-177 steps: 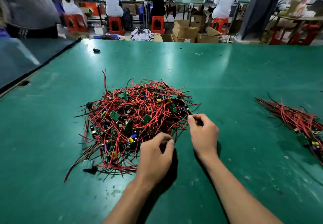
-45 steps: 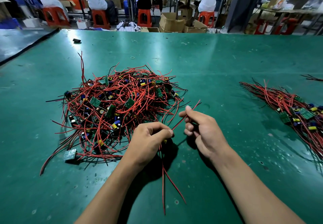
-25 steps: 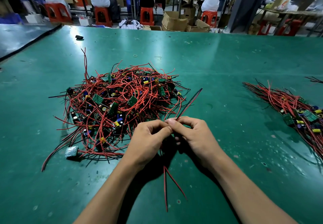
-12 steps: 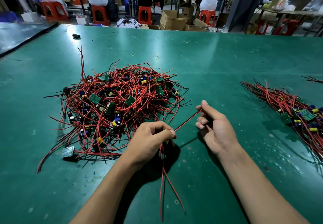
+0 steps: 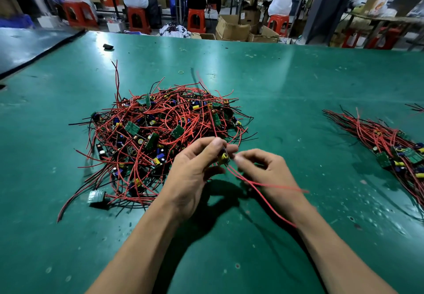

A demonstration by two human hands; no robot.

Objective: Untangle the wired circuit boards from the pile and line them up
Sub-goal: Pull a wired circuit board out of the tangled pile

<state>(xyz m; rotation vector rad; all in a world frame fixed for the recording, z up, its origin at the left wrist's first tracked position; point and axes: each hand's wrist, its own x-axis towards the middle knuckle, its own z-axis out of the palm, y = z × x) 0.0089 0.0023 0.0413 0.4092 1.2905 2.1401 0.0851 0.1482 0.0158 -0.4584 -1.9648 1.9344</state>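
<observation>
The left hand pinches a small wired circuit board between thumb and fingertips, lifted just off the table. The right hand, fingers curled, pinches the same board at its right edge, though blur softens the contact. Its red wires trail over the right wrist toward the person. The tangled pile sits just left of the hands, its loose ends fanning outward. A sorted row lies well apart near the table's right edge, with bare green surface between it and the hands. Farther back lie a rubber band and a small black object near the far left edge
</observation>
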